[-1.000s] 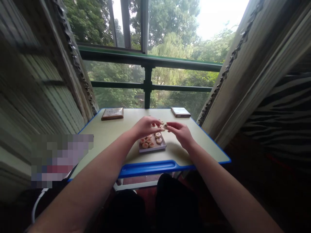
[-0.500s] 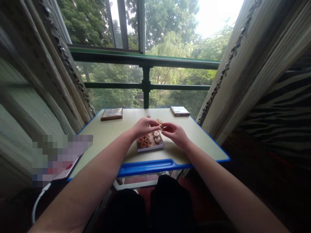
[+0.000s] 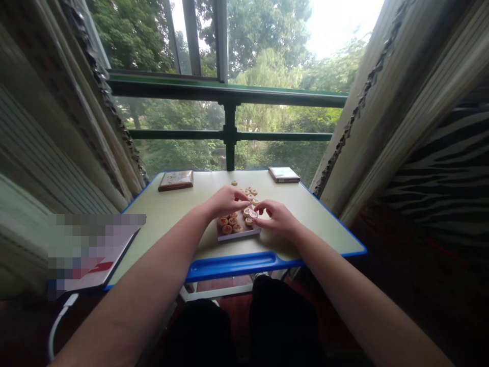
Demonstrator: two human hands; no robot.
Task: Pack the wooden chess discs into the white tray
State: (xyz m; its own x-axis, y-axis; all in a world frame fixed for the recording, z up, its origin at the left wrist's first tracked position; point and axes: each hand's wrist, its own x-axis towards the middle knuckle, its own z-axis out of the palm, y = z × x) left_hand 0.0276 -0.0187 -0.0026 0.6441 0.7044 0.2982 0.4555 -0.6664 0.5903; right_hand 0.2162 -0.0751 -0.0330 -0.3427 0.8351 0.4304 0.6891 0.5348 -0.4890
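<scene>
Round wooden pieces with red marks (image 3: 227, 229) lie in the left part of a shallow box (image 3: 239, 235). At the box's right side are pieces with dark marks (image 3: 249, 221). My right hand (image 3: 278, 217) has thumb and forefinger parted around a light disc (image 3: 253, 214) at the right of the box; they seem to be on its edge. My left hand (image 3: 228, 200) hovers over the back left of the box, its fingers stretched toward the right, nothing seen in them. It hides part of the box. More loose pieces (image 3: 253, 192) lie behind the box.
A brown flat case (image 3: 176, 180) lies at the table's back left, a pale flat box (image 3: 283, 175) at the back right. One piece (image 3: 234, 183) sits near the back edge. A blurred-out device with a cable (image 3: 69, 300) is at left. The table (image 3: 153, 224) has a blue rim.
The piece that was held up between both hands is now down at the box's right side, by my right fingers. My right hand has moved slightly down; my left fingers have come off the piece.
</scene>
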